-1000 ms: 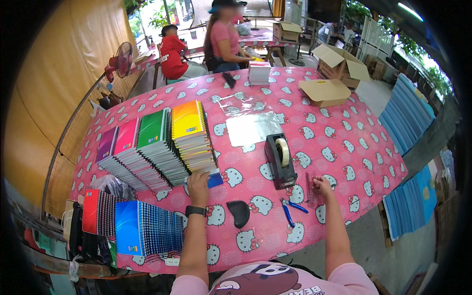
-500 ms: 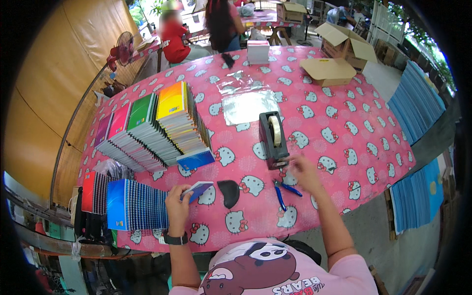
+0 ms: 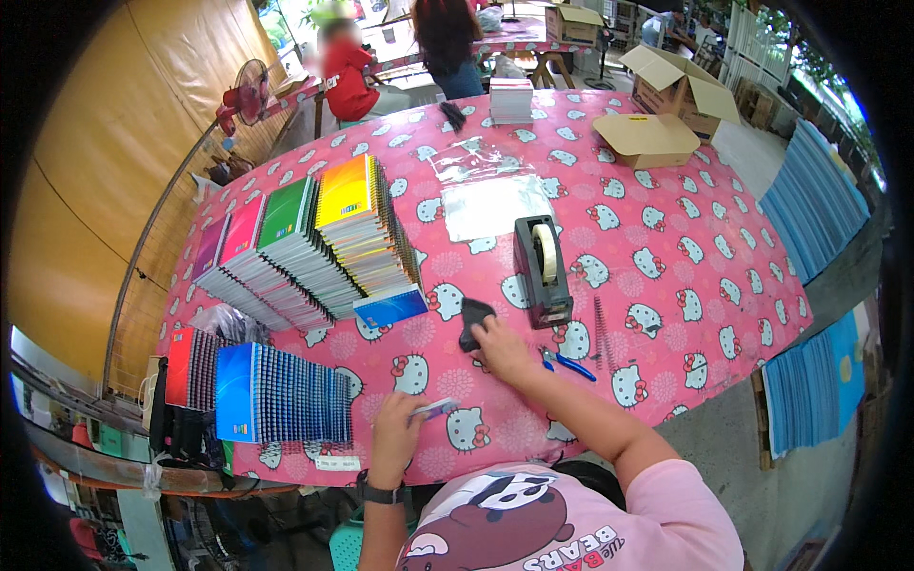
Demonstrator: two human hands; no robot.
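My left hand [image 3: 398, 430] grips a small blue notebook [image 3: 436, 409] near the front edge of the pink patterned table [image 3: 666, 247]. Reaching forward, my right hand [image 3: 502, 346] rests its fingers on a small black object [image 3: 473, 320] lying just left of the black tape dispenser [image 3: 542, 268]. A blue notebook [image 3: 390, 307] lies at the foot of a fanned stack of yellow, green and pink notebooks [image 3: 305, 247]. Blue-handled scissors [image 3: 564, 362] and a dark wire spiral [image 3: 601, 330] lie to the right of my right hand.
Upright rows of blue and red notebooks [image 3: 257, 392] stand at the front left. Clear plastic sleeves [image 3: 495, 203] lie mid-table, with a white stack [image 3: 511, 100] and cardboard boxes [image 3: 657, 138] at the far end. Two people are beyond the table. Blue sheets [image 3: 814, 200] are stacked at the right.
My left hand pulled the small blue notebook back from the stack to the table's front edge. My right hand moved left from the scissors onto the black object.
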